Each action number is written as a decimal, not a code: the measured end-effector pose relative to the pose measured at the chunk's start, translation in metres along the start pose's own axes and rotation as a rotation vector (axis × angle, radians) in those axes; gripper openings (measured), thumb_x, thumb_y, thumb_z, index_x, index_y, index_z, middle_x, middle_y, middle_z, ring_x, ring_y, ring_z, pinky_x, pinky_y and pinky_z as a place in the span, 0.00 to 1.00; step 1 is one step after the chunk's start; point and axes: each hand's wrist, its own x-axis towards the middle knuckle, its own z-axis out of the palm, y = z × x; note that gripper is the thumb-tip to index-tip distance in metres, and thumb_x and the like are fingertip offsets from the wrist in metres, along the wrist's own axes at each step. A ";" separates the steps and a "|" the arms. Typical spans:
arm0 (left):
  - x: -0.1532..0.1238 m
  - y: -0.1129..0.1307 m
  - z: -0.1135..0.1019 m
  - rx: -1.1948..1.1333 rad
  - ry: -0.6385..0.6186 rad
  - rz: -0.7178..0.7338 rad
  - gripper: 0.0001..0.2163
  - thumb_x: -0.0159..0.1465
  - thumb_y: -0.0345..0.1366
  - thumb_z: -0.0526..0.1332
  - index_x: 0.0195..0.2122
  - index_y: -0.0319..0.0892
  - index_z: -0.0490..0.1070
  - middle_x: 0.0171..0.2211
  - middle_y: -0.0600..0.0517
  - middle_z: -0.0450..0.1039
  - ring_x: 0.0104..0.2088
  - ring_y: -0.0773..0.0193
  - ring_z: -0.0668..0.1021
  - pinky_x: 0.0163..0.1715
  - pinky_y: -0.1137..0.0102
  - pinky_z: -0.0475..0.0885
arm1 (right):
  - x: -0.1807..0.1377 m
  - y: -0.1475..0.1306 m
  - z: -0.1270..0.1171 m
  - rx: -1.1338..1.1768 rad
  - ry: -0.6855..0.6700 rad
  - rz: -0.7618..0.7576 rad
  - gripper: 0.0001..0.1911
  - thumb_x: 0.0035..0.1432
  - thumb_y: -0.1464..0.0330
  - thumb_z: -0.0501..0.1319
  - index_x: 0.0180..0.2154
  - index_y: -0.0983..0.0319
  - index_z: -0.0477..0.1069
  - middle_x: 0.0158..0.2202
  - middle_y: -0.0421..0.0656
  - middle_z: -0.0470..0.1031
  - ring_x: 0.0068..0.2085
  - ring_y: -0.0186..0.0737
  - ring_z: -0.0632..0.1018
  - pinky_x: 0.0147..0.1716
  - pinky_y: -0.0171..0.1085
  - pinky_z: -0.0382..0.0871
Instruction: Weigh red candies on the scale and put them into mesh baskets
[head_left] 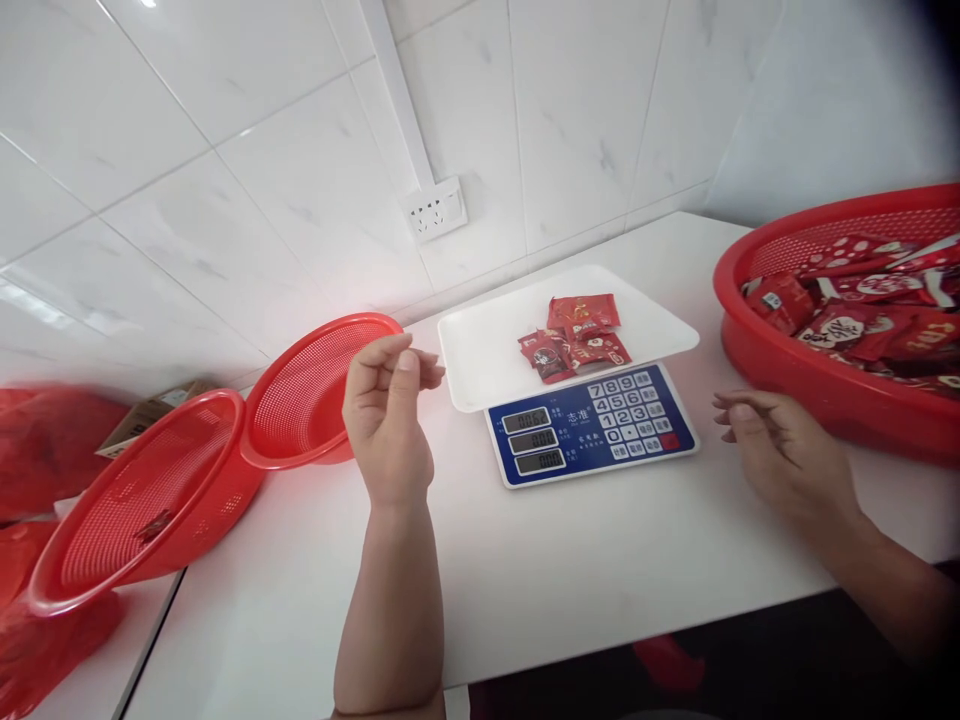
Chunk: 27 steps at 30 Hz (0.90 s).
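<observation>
A digital scale [592, 425] with a blue keypad stands on the white table, and several red snack packets [576, 338] lie on its white weighing pan [487, 350]. My left hand [386, 410] is raised left of the pan, fingers curled loosely with nothing in them. My right hand [780, 450] hovers low over the table right of the scale, fingers relaxed and slightly apart, holding nothing. It sits just in front of a large red basket [787, 350] full of red packets [862, 300].
Two empty red mesh baskets lean at the left, one near the wall [315, 390] and one at the table's edge [142, 500]. A cardboard box [142, 420] and red bags [45, 450] lie further left. A wall socket [433, 208] sits on the tiled wall.
</observation>
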 end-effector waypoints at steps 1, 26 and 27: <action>0.000 0.000 0.000 0.010 -0.011 -0.011 0.04 0.61 0.34 0.60 0.37 0.43 0.71 0.29 0.53 0.72 0.30 0.68 0.75 0.32 0.71 0.72 | 0.000 0.000 0.000 -0.009 -0.013 0.015 0.17 0.56 0.58 0.51 0.42 0.60 0.68 0.38 0.47 0.75 0.32 0.41 0.76 0.35 0.41 0.70; -0.003 0.007 -0.002 0.034 -0.040 -0.070 0.05 0.61 0.37 0.61 0.38 0.44 0.72 0.30 0.53 0.72 0.31 0.68 0.75 0.34 0.71 0.72 | 0.069 -0.099 0.028 -0.384 -0.357 -0.703 0.24 0.63 0.54 0.45 0.50 0.58 0.70 0.52 0.44 0.71 0.58 0.48 0.65 0.56 0.51 0.55; -0.003 0.007 -0.003 0.031 -0.042 -0.072 0.05 0.61 0.36 0.61 0.38 0.44 0.72 0.30 0.53 0.72 0.32 0.68 0.75 0.34 0.71 0.72 | 0.072 -0.105 0.035 -0.414 -0.410 -0.703 0.25 0.62 0.54 0.45 0.52 0.57 0.69 0.53 0.44 0.70 0.59 0.49 0.63 0.56 0.52 0.54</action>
